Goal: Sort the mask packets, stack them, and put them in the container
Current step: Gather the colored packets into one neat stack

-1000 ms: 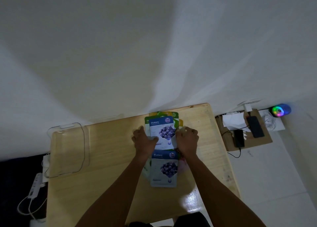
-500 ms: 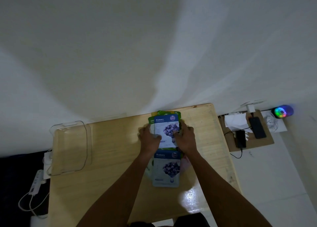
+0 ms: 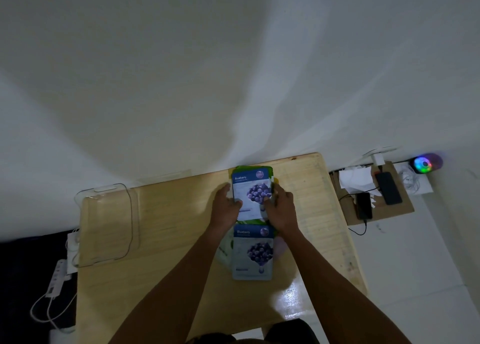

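Note:
A stack of mask packets lies at the far middle of the wooden table, a blue Blueberry packet on top and green and yellow edges showing beneath. My left hand grips the stack's left side and my right hand grips its right side. Nearer to me a second Blueberry packet rests on other packets whose pale edges stick out to the left. A clear plastic container stands at the table's left end.
Right of the table, a cardboard sheet on the floor holds two phones, cables and crumpled paper. A glowing coloured speaker sits by the wall. A white power strip with cords lies at the lower left.
The fanned-out far packets have been squeezed together between both hands into a tighter stack, and the stack has shifted slightly away from me. The near packet has not moved.

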